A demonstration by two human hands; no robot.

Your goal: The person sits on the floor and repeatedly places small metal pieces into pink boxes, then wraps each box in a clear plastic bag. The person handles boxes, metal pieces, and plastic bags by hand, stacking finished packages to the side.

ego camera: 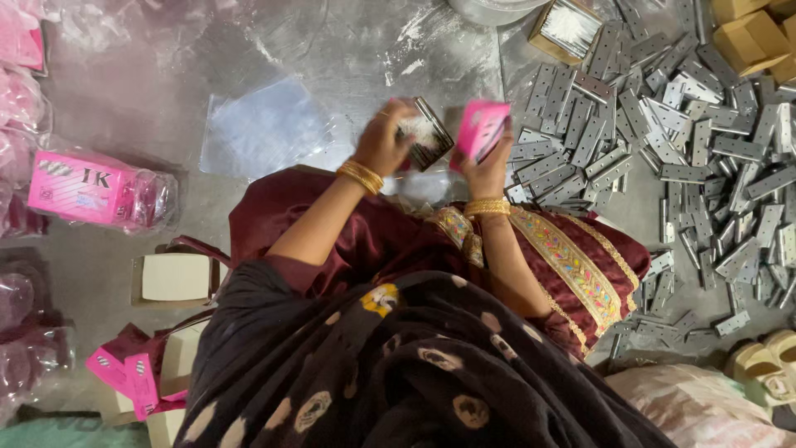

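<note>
Here we see the left hand point(383, 141) clamped on bagged hinges point(426, 133); right hand point(489, 162) grips the pink box point(481, 126) just beside, mouth toward them.

Packing workshop: floor-heaped metal hinges point(663, 141), pink boxes point(83, 189)

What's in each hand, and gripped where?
Left hand holds a blurred metal hinge set by its near end. Right hand holds a small pink carton by its lower edge.
</note>
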